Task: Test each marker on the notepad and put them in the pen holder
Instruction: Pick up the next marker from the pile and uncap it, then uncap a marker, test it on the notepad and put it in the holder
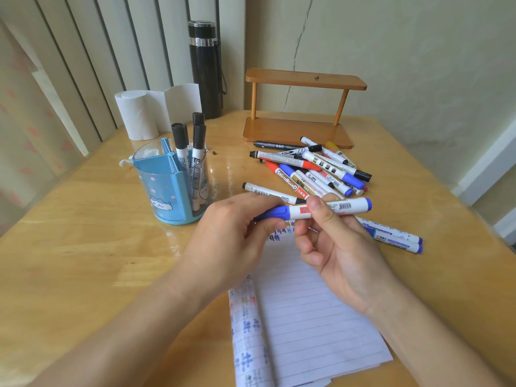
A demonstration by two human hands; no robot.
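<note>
Both hands meet above the top of the notepad, sharing 1 blue marker held level, crosswise to the view. The left hand has its fingers curled closed around the blue cap end, and those fingers hide most of the cap; whether the cap is seated or pulled partly free cannot be told. The right hand pinches the white barrel between thumb and fingers, its other fingers loosely bent beneath, covering part of the label.

The notepad lies at the table's near edge, its lower corners cut off by the frame. Its left page is curled over and shows rows of coloured test marks; more marks near its top are largely hidden behind the hands.

The pen holder, blue and clear, stands left of the hands toward the table's left side, with 3 black-capped markers upright in 1 compartment. A loose pile of markers lies beyond the hands toward the far right, overlapping too much to count. 2 blue-capped markers lie right of the right hand, partly hidden by it. A wooden shelf, paper rolls and a black flask stand along the far edge.
</note>
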